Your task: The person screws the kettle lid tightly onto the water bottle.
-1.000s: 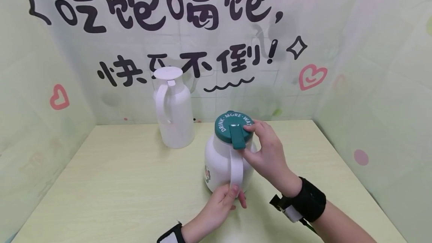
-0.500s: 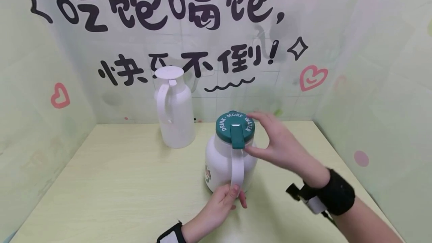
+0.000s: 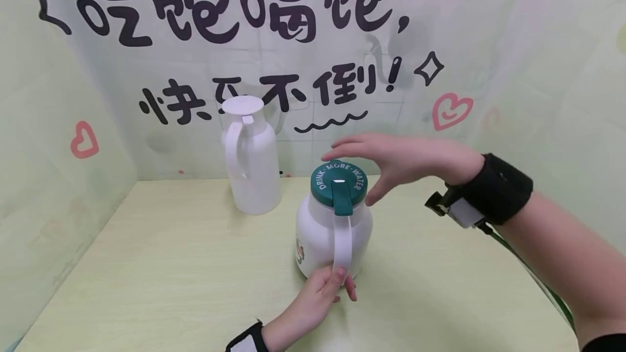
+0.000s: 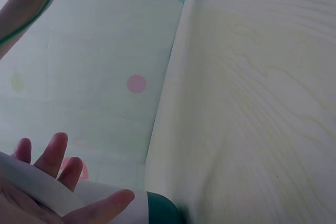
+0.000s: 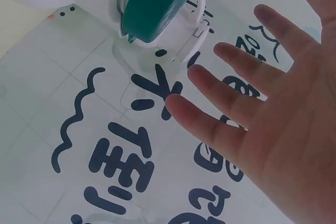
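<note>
A white round-bodied insulated jug [image 3: 313,240] stands upright on the table in the head view. Its green lid [image 3: 325,192], lettered "DRINK MORE WATER", sits on the neck with a tab pointing toward the handle [image 3: 343,240]. My left hand [image 3: 318,295] holds the lower end of that handle, thumb on the near side and fingers passing behind. Over the lid's right side is my right hand [image 3: 396,156], fingers stretched out and thumb spread away. In the right wrist view its fingers [image 5: 210,121] are apart from the lid and hold nothing.
A taller white jug [image 3: 256,170] with a flat white lid stands at the back, left of the first jug. Behind the table [image 3: 171,265] rises a printed backdrop [image 3: 342,134] with dark characters, and pale walls [image 3: 528,140] close in both sides.
My right hand has let go of the lid and lifted up and away, its fingers straightening above it. My left hand stays on the handle, and both jugs stand where they were.
</note>
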`<state>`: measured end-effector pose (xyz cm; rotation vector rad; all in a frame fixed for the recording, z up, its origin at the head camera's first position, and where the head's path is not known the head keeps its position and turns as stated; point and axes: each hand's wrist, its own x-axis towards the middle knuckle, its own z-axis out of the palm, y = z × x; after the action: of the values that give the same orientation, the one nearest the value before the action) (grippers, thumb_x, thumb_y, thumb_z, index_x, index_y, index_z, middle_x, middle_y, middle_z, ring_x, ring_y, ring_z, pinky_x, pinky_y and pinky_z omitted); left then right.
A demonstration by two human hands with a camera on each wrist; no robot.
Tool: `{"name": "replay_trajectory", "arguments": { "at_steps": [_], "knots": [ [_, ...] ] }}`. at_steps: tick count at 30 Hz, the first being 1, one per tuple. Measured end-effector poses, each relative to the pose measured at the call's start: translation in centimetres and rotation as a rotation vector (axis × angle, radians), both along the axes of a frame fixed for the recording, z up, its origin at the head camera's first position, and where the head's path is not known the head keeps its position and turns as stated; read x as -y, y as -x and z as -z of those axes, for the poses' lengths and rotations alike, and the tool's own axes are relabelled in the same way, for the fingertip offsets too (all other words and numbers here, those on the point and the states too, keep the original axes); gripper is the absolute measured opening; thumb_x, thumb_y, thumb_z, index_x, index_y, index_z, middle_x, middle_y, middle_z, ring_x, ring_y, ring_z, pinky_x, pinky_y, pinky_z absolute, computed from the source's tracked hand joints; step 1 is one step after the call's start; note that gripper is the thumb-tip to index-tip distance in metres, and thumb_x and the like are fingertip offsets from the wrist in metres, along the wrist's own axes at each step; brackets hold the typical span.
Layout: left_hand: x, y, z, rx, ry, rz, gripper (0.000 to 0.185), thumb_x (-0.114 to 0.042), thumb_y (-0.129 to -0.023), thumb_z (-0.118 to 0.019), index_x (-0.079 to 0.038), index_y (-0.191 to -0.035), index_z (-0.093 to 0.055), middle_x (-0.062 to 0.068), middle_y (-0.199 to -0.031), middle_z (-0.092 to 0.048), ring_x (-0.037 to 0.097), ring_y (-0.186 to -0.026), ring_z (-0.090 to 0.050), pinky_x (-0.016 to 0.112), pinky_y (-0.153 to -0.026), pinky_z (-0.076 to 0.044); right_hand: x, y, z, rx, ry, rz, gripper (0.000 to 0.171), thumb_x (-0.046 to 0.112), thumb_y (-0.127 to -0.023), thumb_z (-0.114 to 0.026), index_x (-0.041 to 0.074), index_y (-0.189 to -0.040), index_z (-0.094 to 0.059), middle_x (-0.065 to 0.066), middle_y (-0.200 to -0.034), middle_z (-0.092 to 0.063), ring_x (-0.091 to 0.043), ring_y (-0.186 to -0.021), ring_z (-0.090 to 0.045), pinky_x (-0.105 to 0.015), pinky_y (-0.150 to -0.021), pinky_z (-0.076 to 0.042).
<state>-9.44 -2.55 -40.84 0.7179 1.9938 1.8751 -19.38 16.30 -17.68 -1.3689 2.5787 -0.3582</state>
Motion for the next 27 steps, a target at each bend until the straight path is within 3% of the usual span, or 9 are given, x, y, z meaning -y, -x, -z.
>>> {"name": "replay_trajectory", "arguments": {
  "at_steps": [9,14,21,27],
  "knots": [
    [0.0,0.0,0.0,0.001,-0.009,0.003,0.047,-0.028,-0.107,-0.03,0.001,-0.087,-0.061,0.01,-0.085,-0.066,0.019,-0.103,-0.055,0.047,-0.079,-0.048,3.1,1.2,-1.8,0.094,-0.262,0.009,0.091,0.016,-0.068,-0.088,0.027,-0.145,-0.04,-0.002,-0.147,-0.035,-0.024,-0.13,-0.033,-0.043,-0.097,-0.042],
    [0.0,0.0,0.1,-0.02,-0.007,-0.007,0.047,-0.028,-0.107,-0.03,0.0,-0.086,-0.061,0.009,-0.085,-0.066,0.018,-0.103,-0.055,0.046,-0.079,-0.048,4.4,1.8,-2.3,0.136,-0.398,0.056,0.095,0.017,-0.068,-0.089,0.035,-0.146,-0.037,-0.001,-0.145,-0.034,-0.023,-0.129,-0.034,-0.04,-0.093,-0.045],
    [0.0,-0.1,0.1,-0.021,-0.006,-0.006,0.047,-0.028,-0.107,-0.03,0.0,-0.086,-0.061,0.01,-0.086,-0.066,0.019,-0.104,-0.054,0.044,-0.078,-0.048,5.8,2.3,-1.8,0.18,-0.498,0.101,0.096,0.015,-0.068,-0.088,0.04,-0.145,-0.035,0.0,-0.143,-0.034,-0.025,-0.124,-0.037,-0.038,-0.089,-0.047],
    [0.0,-0.1,0.0,-0.021,-0.01,-0.001,0.048,-0.028,-0.106,-0.029,0.0,-0.086,-0.062,0.011,-0.086,-0.066,0.021,-0.106,-0.054,0.045,-0.078,-0.049,6.1,2.3,-1.2,0.186,-0.524,0.143,0.09,0.015,-0.069,-0.087,0.044,-0.141,-0.041,0.001,-0.137,-0.037,-0.025,-0.118,-0.041,-0.037,-0.085,-0.049]
  ]
}}
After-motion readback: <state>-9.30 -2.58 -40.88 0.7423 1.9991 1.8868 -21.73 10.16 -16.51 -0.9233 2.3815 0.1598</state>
